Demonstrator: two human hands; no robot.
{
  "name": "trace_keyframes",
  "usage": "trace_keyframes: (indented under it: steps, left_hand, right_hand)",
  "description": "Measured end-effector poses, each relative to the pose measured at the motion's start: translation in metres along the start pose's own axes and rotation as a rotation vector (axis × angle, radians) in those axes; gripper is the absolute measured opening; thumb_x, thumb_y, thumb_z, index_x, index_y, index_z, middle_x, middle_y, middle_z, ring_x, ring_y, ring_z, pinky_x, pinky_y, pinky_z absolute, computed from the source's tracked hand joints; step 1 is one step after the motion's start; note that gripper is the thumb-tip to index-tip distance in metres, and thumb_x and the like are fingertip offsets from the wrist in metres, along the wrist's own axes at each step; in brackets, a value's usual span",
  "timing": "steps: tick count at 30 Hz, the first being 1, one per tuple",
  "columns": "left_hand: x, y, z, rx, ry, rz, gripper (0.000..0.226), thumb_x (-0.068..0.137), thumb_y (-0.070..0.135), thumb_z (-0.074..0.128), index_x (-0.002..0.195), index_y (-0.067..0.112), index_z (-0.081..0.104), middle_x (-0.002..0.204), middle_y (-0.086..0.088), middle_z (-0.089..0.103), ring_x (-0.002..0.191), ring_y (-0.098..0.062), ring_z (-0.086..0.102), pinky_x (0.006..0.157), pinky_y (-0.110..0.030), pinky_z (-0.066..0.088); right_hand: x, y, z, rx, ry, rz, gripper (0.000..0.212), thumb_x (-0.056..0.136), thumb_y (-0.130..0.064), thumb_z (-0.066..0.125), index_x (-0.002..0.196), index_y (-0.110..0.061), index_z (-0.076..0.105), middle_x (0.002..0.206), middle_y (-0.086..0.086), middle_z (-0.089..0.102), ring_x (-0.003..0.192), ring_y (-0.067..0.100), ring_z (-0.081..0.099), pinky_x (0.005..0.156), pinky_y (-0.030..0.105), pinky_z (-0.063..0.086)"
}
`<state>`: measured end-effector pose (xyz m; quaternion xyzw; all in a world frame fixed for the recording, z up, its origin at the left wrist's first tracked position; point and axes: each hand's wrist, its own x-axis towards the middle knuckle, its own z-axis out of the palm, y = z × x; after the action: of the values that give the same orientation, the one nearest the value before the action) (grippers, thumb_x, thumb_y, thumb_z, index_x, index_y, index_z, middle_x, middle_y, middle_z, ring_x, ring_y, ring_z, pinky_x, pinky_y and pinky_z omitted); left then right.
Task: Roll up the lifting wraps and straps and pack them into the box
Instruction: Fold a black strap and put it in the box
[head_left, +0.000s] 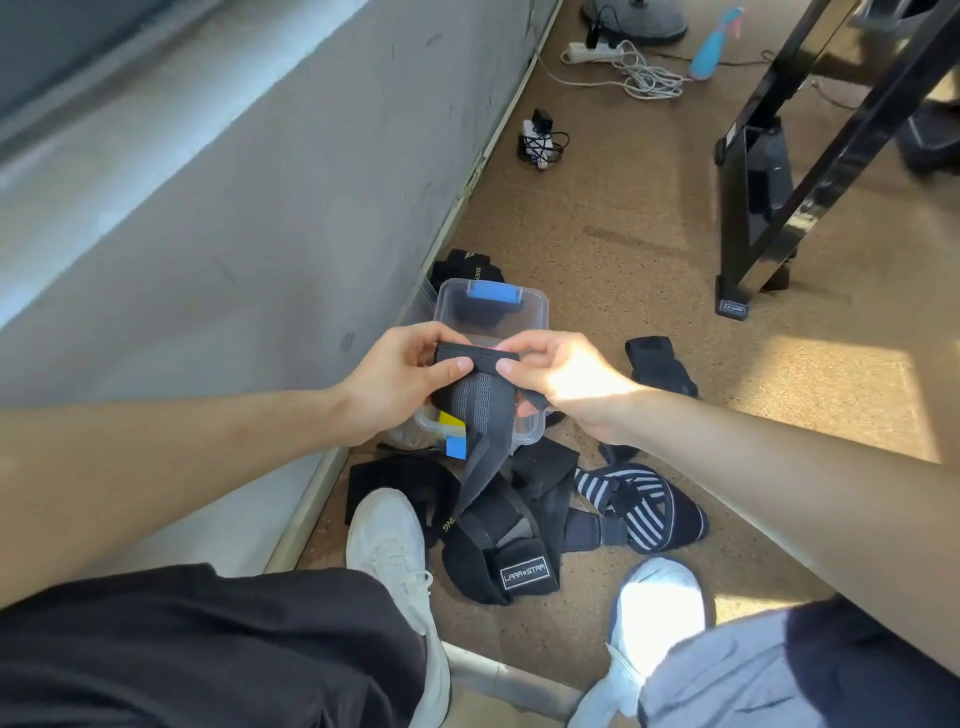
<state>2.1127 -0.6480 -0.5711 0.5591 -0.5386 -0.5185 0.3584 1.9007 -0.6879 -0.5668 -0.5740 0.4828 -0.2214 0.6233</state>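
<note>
Both hands pinch a ribbed grey elastic wrap above the clear plastic box.

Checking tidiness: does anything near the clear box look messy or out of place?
Yes. Black wraps and a striped one lie in a tangled, unrolled heap on the floor by the box; another black wrap lies apart to its right.
</note>
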Motion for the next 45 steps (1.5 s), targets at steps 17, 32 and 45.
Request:
trace_keyframes:
  steps: [17, 32, 45]
  left_hand:
    - [0.007, 0.028, 0.000, -0.108, -0.149, -0.151, 0.021, 0.102, 0.022, 0.060, 0.106, 0.006, 0.073, 0.093, -0.005, 0.076, 0.083, -0.014, 0.073, 0.072, -0.025, 0.059]
    - [0.009, 0.028, -0.002, -0.088, 0.020, -0.017, 0.018, 0.090, 0.010, 0.076, 0.103, 0.010, 0.063, 0.091, -0.003, 0.076, 0.087, -0.017, 0.075, 0.078, -0.034, 0.062]
    - [0.006, 0.038, -0.002, -0.144, -0.092, -0.157, 0.034, 0.104, 0.037, 0.055, 0.108, 0.005, 0.066, 0.098, -0.012, 0.076, 0.091, -0.026, 0.075, 0.087, -0.042, 0.062]
  right_hand:
    - [-0.001, -0.032, -0.012, -0.127, 0.046, -0.141, 0.026, 0.085, -0.002, 0.079, 0.093, -0.026, 0.079, 0.097, 0.009, 0.078, 0.094, 0.026, 0.075, 0.089, 0.041, 0.062]
    - [0.003, -0.032, -0.004, 0.156, -0.004, -0.013, 0.021, 0.092, 0.000, 0.069, 0.111, -0.009, 0.071, 0.116, 0.018, 0.072, 0.101, 0.036, 0.074, 0.088, 0.056, 0.059]
    - [0.001, -0.038, -0.012, -0.182, 0.114, -0.261, 0.029, 0.081, 0.005, 0.080, 0.096, -0.020, 0.077, 0.099, 0.006, 0.075, 0.082, 0.013, 0.072, 0.070, 0.026, 0.061]
